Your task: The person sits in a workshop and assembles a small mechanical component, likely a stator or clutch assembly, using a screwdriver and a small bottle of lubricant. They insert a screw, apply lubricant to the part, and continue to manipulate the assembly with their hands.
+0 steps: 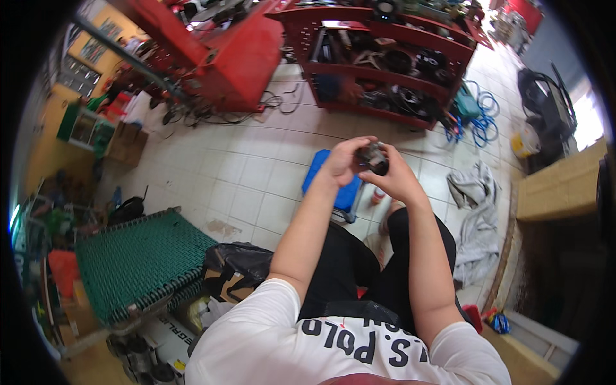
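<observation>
Out in front of me, above the tiled floor, both my hands are wrapped round a small dark metal part (373,158), roughly round with a greyish face. Its exact kind is too small and blurred to make out. My left hand (346,162) grips it from the left, fingers curled over the top. From the right, my right hand (396,176) holds it with the thumb underneath. Behind and below the hands lies a blue case (346,196) on the floor, partly covered by my left forearm. A small reddish bottle (378,195) stands beside the case.
A red tool cart (385,83) loaded with parts stands ahead, with a red machine (237,64) to its left. Blue hose (484,122) coils by the cart. Crumpled grey cloth (478,218) lies at right. A green woven seat (141,256) and black bag (240,260) are at left.
</observation>
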### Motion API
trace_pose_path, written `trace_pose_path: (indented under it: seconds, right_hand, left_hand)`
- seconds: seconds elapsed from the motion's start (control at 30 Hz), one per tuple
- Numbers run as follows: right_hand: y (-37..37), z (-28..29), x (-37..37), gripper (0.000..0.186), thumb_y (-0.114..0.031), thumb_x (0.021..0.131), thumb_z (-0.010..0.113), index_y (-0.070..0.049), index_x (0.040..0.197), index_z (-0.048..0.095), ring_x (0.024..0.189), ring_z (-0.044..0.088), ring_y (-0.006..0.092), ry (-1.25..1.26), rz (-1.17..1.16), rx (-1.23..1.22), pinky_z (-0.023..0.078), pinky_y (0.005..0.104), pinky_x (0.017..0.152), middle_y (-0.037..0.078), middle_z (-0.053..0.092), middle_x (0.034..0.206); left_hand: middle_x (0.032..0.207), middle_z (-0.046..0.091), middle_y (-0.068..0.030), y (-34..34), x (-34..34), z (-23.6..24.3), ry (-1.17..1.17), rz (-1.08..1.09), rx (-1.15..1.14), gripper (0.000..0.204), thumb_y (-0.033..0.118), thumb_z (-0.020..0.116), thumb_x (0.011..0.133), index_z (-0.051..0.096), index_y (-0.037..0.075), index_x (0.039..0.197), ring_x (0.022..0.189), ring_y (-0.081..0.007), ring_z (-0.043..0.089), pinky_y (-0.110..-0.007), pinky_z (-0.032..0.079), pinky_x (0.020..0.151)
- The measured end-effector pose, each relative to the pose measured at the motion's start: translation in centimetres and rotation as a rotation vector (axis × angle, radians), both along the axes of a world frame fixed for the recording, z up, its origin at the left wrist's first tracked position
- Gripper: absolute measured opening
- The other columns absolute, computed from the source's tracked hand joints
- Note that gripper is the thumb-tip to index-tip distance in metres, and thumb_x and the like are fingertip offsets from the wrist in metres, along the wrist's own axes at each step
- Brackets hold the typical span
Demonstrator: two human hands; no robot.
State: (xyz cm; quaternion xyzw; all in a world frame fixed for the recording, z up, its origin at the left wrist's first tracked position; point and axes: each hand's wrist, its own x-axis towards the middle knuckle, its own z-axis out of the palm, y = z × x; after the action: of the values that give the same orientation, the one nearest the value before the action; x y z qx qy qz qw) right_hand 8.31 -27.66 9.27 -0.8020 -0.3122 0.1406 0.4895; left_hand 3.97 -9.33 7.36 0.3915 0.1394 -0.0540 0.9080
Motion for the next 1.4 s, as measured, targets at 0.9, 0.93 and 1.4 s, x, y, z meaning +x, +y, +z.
trace_pose_path:
  seconds: [0.9, 0.93, 1.4]
  right_hand:
    - [0.1, 1.1, 0.4, 0.051, -0.029, 0.073, 0.077, 0.003, 0.11, 0.066, 0.086, 0.074, 0.0272, 0.199, -0.352, -0.015, 0.057, 0.0364, 0.081, 0.015, 0.077, 0.092]
    - [-0.3, 0.9, 0.6, 0.052, -0.029, 0.073, 0.077, 0.003, 0.112, 0.066, 0.086, 0.074, 0.0271, 0.2, -0.36, -0.042, 0.057, 0.0363, 0.081, 0.015, 0.077, 0.092]
    - [-0.8, 1.5, 0.4, 0.057, -0.024, 0.074, 0.078, 0.004, 0.121, 0.063, 0.076, 0.074, 0.0208, 0.223, -0.352, 0.013, 0.059, 0.034, 0.073, 0.012, 0.077, 0.091]
  left_hand:
    - [0.096, 0.076, -0.0156, 10.1, 0.1, -19.5, 0.762, -0.109, 1.291, 0.025, 0.027, 0.073, 0.082, 0.077, 0.004, 0.09, 0.092, -0.025, 0.074, -0.038, 0.056, 0.081]
    - [0.093, 0.076, -0.0169, 9.3, 0.3, -19.9, 0.833, -0.191, 1.301, 0.024, 0.026, 0.073, 0.081, 0.077, 0.003, 0.088, 0.089, -0.0253, 0.074, -0.037, 0.056, 0.08]
    - [0.113, 0.075, -0.0152, 6.1, -1.8, -19.0, 0.958, -0.432, 1.61, 0.027, 0.017, 0.074, 0.08, 0.078, 0.005, 0.103, 0.108, -0.0281, 0.072, -0.037, 0.058, 0.089]
